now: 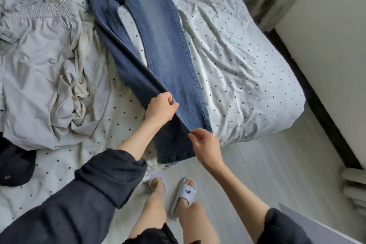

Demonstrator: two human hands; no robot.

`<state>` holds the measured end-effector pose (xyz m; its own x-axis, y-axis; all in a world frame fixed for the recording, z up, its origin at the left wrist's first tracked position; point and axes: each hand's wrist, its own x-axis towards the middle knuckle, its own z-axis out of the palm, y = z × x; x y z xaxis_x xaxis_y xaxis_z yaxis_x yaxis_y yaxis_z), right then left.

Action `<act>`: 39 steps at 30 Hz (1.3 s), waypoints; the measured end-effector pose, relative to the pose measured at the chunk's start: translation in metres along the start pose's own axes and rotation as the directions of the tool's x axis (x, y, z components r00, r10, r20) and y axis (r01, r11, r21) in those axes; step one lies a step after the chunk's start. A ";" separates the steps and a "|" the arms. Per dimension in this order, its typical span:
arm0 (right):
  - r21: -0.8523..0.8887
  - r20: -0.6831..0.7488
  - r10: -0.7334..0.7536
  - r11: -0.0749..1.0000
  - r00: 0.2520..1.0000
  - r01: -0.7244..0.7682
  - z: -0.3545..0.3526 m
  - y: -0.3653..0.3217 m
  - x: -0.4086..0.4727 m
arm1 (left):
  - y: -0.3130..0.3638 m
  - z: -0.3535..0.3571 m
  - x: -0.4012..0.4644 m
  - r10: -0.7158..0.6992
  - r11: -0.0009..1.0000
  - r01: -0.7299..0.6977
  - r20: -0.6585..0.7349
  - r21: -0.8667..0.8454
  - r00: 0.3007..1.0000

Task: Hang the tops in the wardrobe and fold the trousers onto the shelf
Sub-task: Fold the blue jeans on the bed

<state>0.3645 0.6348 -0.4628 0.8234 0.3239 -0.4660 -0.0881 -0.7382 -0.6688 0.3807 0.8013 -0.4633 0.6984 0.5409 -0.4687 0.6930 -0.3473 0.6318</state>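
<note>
Blue jeans (158,45) lie lengthwise on the bed, waistband at the far end, cuffs hanging over the near edge. One leg lies flat; the other is lifted and partly folded over it. My left hand (160,110) grips the lifted leg's edge near the lower calf. My right hand (206,144) pinches the same edge closer to the cuff. A grey garment with a smocked band (45,55) lies crumpled on the left of the bed.
The bed (247,65) has a white sheet with dark dots. A dark garment (13,164) lies at its left near edge. A white wall or cabinet panel (326,45) stands at right across a strip of light wood floor (267,164). My slippered feet stand below.
</note>
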 end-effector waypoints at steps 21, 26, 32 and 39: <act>-0.136 0.457 0.151 0.986 0.877 -0.099 -0.053 0.122 0.129 | 0.041 0.149 0.043 -0.086 0.886 0.089 -0.028 0.455 0.996; -0.228 0.470 0.215 0.967 0.856 -0.117 -0.044 0.118 0.144 | 0.024 0.127 0.047 -0.148 0.967 0.102 0.187 0.232 0.971; -0.241 0.447 0.131 0.970 0.885 -0.022 -0.070 0.079 0.159 | 0.021 0.065 0.062 -0.204 0.972 0.224 0.220 -0.067 0.954; -0.208 0.322 -0.052 0.970 0.945 0.125 -0.059 -0.033 0.206 | 0.011 -0.027 0.099 -0.247 0.912 0.197 -0.098 -0.359 0.964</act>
<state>0.5703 0.6907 -0.5024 0.6023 0.5353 -0.5922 0.1339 -0.7991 -0.5861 0.4524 0.8720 -0.4860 0.4846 0.6824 -0.5473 0.7056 0.0648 0.7056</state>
